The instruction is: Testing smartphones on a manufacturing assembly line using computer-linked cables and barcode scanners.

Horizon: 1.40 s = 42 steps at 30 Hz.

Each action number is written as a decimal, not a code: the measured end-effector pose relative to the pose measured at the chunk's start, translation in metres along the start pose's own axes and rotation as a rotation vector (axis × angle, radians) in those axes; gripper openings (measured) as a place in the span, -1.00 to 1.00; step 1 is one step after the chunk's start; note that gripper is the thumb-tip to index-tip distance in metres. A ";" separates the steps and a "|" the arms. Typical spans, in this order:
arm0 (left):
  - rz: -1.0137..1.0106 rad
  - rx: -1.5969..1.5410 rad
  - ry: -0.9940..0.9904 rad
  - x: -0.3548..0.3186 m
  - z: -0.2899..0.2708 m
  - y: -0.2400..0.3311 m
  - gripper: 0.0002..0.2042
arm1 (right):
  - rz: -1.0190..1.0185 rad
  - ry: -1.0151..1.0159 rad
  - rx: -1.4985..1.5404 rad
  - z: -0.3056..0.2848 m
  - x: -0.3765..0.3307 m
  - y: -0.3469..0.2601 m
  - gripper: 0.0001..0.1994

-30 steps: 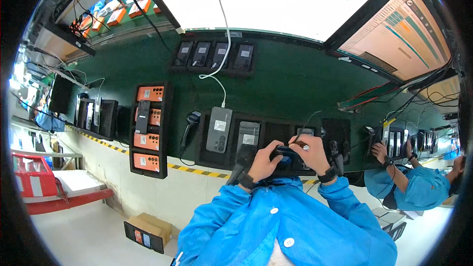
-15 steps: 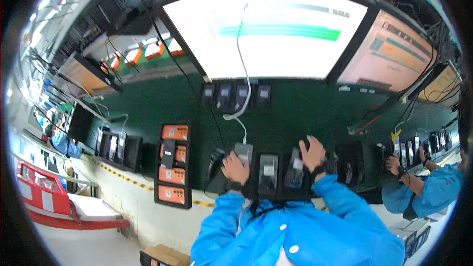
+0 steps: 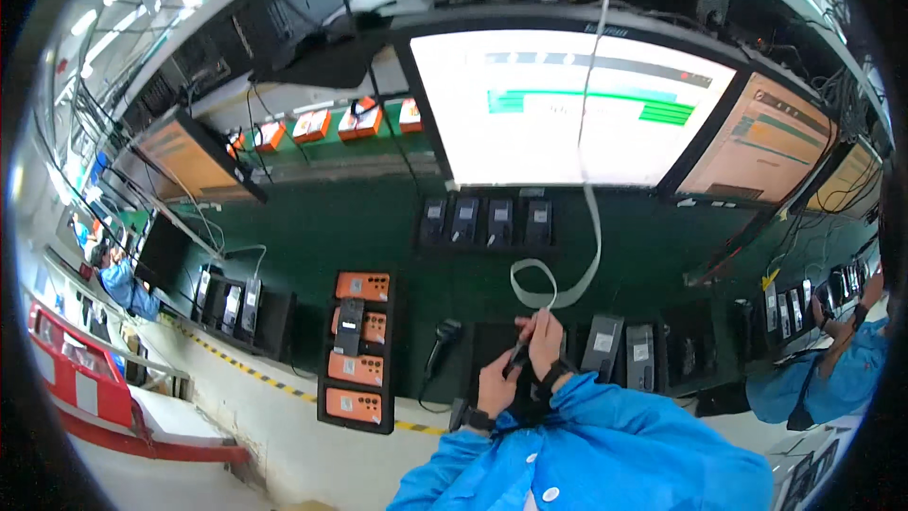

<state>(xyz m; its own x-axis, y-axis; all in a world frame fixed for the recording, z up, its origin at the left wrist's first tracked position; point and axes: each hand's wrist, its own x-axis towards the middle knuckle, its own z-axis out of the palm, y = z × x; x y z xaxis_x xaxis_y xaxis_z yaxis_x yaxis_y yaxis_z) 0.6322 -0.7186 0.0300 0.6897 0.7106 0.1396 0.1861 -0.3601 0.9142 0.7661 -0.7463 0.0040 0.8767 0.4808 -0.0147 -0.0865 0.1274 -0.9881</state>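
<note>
A dark green tabletop (image 3: 378,227) is seen from above, with a large bright monitor (image 3: 567,104) across the upper centre. At lower centre, two blue-sleeved forearms meet. The left hand (image 3: 496,384) is closed around a small dark handheld device (image 3: 518,356), apparently to steady it. The right hand (image 3: 545,336) is pinched on the end of a flat white ribbon cable (image 3: 588,227), which hangs down from the top of the frame and loops just above the device, seemingly so its end can reach it. A black tray of orange rectangular units (image 3: 359,350) lies at lower left. At the right edge, another person's blue sleeve (image 3: 813,383) is visible.
</note>
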 end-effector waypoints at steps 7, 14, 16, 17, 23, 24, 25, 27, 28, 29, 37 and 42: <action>-0.295 -0.028 -0.016 0.030 -0.011 -0.055 -0.46 | -0.048 -0.014 -0.310 -0.034 -0.016 -0.028 -0.66; 0.001 0.430 0.292 0.044 -0.070 -0.084 -0.49 | -0.190 -0.377 -0.825 -0.074 -0.080 0.008 -0.24; -0.412 0.546 0.230 0.050 -0.069 -0.142 -0.42 | -0.219 -0.411 -0.825 -0.059 -0.081 0.001 -0.18; -0.607 0.410 0.059 0.052 -0.072 -0.180 -0.38 | -0.161 -0.411 -0.858 -0.053 -0.080 -0.004 -0.19; -0.541 0.260 -0.023 0.044 -0.094 -0.218 -0.67 | 0.132 -0.148 -0.495 -0.077 -0.065 -0.003 -0.37; -0.414 0.069 0.073 0.053 -0.085 -0.143 -0.73 | 0.190 -0.043 -0.324 -0.084 -0.062 -0.002 -0.42; -0.450 -0.042 0.010 0.044 -0.100 -0.124 -0.78 | 0.236 0.012 -0.146 -0.080 -0.063 -0.008 -0.45; -0.539 -0.343 -0.150 0.028 -0.106 -0.047 -0.85 | 0.348 -0.021 -0.047 -0.088 -0.055 -0.004 -0.46; -0.682 -0.369 -0.215 0.017 -0.102 -0.020 -0.85 | 0.456 -0.073 0.048 -0.090 -0.051 -0.002 -0.46; -0.618 -0.320 -0.312 0.008 -0.094 -0.007 -0.81 | 0.464 -0.077 0.053 -0.090 -0.048 -0.005 -0.46; -0.348 0.089 -0.305 -0.034 0.000 -0.005 -0.62 | 0.314 -0.133 -0.103 -0.083 -0.052 -0.002 -0.54; -0.530 -0.058 -0.369 -0.021 -0.014 0.014 -0.69 | 0.273 -0.090 -0.016 -0.094 -0.049 0.024 -0.58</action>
<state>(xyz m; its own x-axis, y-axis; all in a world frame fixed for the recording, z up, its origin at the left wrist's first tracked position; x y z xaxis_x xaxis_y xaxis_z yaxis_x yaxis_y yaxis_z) 0.6106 -0.7308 0.0451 0.7115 0.5250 -0.4671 0.5368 0.0229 0.8434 0.7652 -0.8483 -0.0330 0.7765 0.5704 -0.2676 -0.3053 -0.0309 -0.9518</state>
